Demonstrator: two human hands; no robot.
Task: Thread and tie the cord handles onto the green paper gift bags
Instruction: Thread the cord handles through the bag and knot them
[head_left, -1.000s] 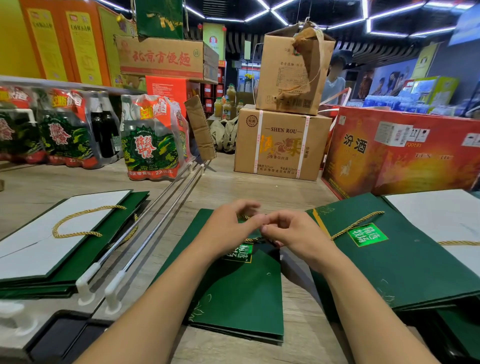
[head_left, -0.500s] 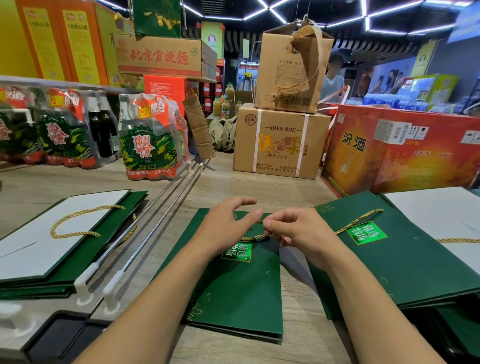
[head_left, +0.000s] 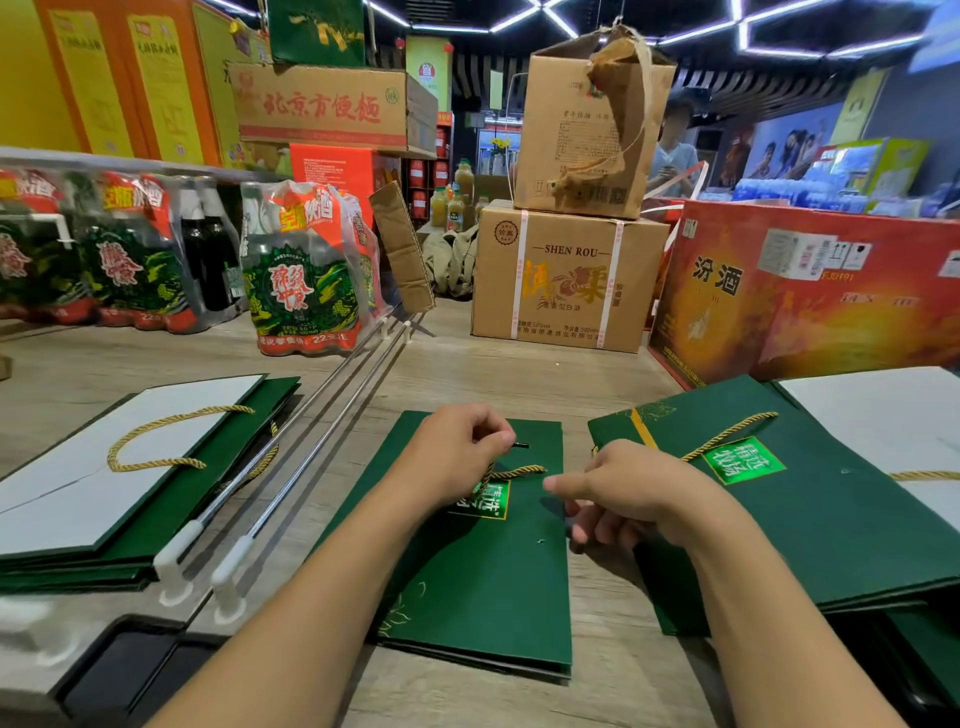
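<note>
The middle bag (head_left: 467, 582) lies flat on the wood-grain table (head_left: 519, 374), straight in front of the person. The left hand (head_left: 457, 457) is curled around a gold cord (head_left: 519, 471) over the bag's upper part. A short black tip (head_left: 521, 445) pokes out past its knuckles. The cord runs right from the fist and ends free. The right hand (head_left: 623, 488) has loosely curled fingers and grips nothing that shows. Its foremost fingertip is just beside the cord's free end, and I cannot tell if they touch. The bag's green label (head_left: 493, 501) is half hidden under the left hand, so its white characters cannot be read whole.

The right bags (head_left: 831, 530) are stacked flat. The top one carries a gold cord handle (head_left: 727, 436) and a green label (head_left: 744, 460) with four white Chinese characters that seem to read 精选牧场. The left bags (head_left: 171, 519) are also stacked, with a white sheet (head_left: 78, 493) and a gold cord loop (head_left: 156, 441) on top. Two metal rods (head_left: 332, 415) with white ends lie between the left and middle bags.

Behind them, a brown carton (head_left: 566, 280) reads "SHEN ROU", with "500ml" in small print. A red box (head_left: 805, 301) reads 汾酒. A high carton (head_left: 317, 104) has red characters that look like 北京方便面. A bottle pack (head_left: 306, 291) shows "22元" along its base.
</note>
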